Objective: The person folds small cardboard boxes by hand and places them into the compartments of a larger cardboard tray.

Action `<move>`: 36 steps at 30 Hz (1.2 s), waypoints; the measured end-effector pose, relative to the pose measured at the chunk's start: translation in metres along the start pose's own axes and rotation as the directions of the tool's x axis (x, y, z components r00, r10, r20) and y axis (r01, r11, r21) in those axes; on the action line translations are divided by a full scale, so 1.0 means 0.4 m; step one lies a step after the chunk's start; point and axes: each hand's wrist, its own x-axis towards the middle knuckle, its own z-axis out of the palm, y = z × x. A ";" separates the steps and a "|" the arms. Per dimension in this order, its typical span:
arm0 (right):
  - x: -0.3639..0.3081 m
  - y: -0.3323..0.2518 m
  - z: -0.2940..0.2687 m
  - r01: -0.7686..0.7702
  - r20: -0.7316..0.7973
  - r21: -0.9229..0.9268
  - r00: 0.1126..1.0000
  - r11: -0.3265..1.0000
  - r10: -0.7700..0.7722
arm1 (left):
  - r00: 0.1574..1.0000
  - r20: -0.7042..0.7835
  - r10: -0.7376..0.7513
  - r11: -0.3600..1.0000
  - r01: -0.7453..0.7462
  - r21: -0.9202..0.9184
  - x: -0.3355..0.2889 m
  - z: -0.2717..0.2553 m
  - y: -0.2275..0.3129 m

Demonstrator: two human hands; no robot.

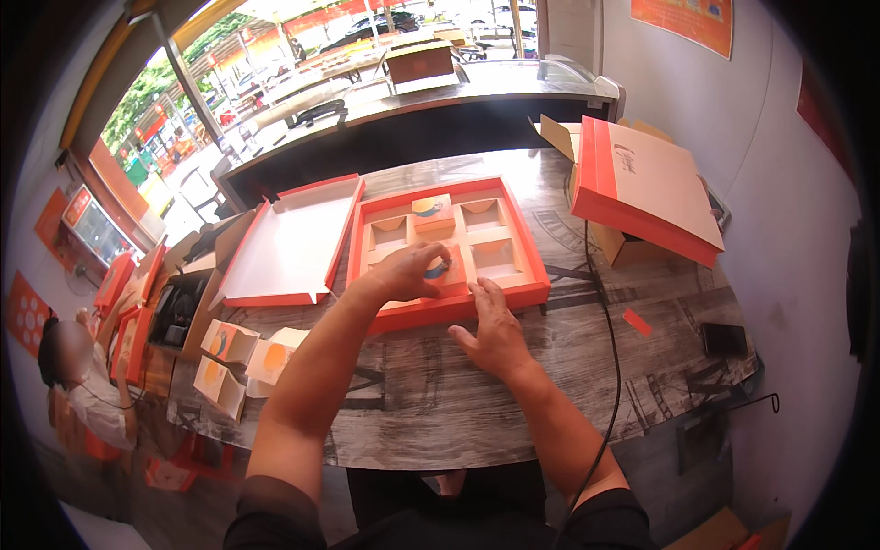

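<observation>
Green trees (147, 99) showed left of a grey wood-patterned table (440, 403) and pale wall (793, 174). Three small boxes (268, 359) sat near one white-lined lid (293, 238); one orange tray (527, 296) held two more (433, 213), the left hand (403, 272) curled over the nearer, grip unclear; the right hand (497, 335), open, touched the tray's rim.

Daylight enters through a wide opening (275, 69) at the upper left, behind a black-fronted counter (431, 128); a pale wall (788, 174) with an orange poster (683, 23) edges the right, beyond the grey wood-patterned desk (431, 412).
</observation>
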 end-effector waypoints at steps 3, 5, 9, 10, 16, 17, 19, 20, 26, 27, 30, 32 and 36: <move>0.001 0.007 0.002 0.010 -0.013 0.002 1.000 1.000 -0.010 | 0.999 -0.052 -0.013 0.999 0.011 -0.041 -0.005 0.035 0.003; 0.001 0.005 0.003 0.017 -0.010 0.012 1.000 1.000 -0.017 | 0.999 -0.049 -0.020 1.000 0.019 -0.020 -0.005 0.053 -0.016; 0.001 0.010 0.008 0.033 -0.031 0.000 0.999 0.999 -0.033 | 0.994 -0.013 -0.113 0.986 0.113 0.126 -0.021 0.110 0.014; 0.002 0.005 0.007 0.031 -0.033 0.010 0.999 0.999 -0.030 | 0.992 -0.002 -0.125 0.978 0.124 0.167 -0.028 0.111 0.020; 0.004 0.011 0.015 0.015 -0.050 0.031 0.999 0.999 -0.014 | 0.995 0.013 -0.097 0.949 0.088 0.302 -0.037 0.103 0.051; 0.004 0.010 0.022 0.014 -0.038 0.031 0.999 0.999 -0.013 | 0.995 -0.013 -0.096 0.948 0.095 0.302 -0.045 0.114 0.043; 0.004 0.030 0.029 0.098 -0.077 -0.045 0.992 0.994 -0.101 | 0.985 -0.168 0.033 0.933 0.030 0.359 -0.050 0.150 0.032; 0.004 0.050 0.027 0.131 -0.109 -0.080 0.984 0.988 -0.140 | 0.967 -0.235 0.100 0.920 0.000 0.393 -0.047 0.173 0.035; 0.001 0.014 0.008 0.172 -0.077 -0.038 0.982 0.984 -0.175 | 0.840 -0.487 0.238 0.946 -0.086 0.313 -0.085 0.249 0.050; -0.002 0.008 0.007 0.169 -0.068 -0.033 0.983 0.985 -0.171 | 0.842 -0.487 0.231 0.952 -0.092 0.292 -0.094 0.245 0.050; -0.006 -0.006 0.004 0.154 -0.077 -0.053 0.985 0.987 -0.157 | 0.840 -0.491 0.233 0.966 -0.143 0.214 -0.122 0.231 0.050; -0.005 -0.015 -0.002 0.144 -0.085 -0.066 0.985 0.987 -0.150 | 0.843 -0.506 0.182 0.983 -0.142 0.116 -0.162 0.212 0.062; -0.015 -0.026 -0.015 0.127 -0.102 -0.069 0.986 0.990 -0.133 | 0.873 -0.467 0.142 0.989 -0.109 0.098 -0.311 0.121 0.049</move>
